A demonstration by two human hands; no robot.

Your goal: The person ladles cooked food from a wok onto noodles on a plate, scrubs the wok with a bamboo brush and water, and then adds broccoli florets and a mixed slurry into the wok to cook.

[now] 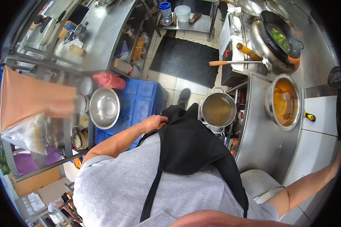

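My left hand point(155, 123) is closed on the upper edge of a black apron point(189, 143), fingers curled into the cloth. The apron lies over my grey shirt. My right forearm reaches to the right edge, and its hand is out of sight beyond the dark border. Just right of the apron, a pot point(218, 109) holds brownish liquid. An empty metal bowl point(104, 108) sits left of my left hand on a blue crate point(142, 94). Orange liquid fills part of a steel bowl point(284, 102) on the right counter.
At the upper right, a dark wok point(282, 36) holds green pieces, with a wooden-handled ladle point(240, 63) near it. A black mat point(185, 56) covers floor tiles ahead. Steel shelving point(64, 130) with containers lines the left. A pink bottle point(109, 80) lies by the crate.
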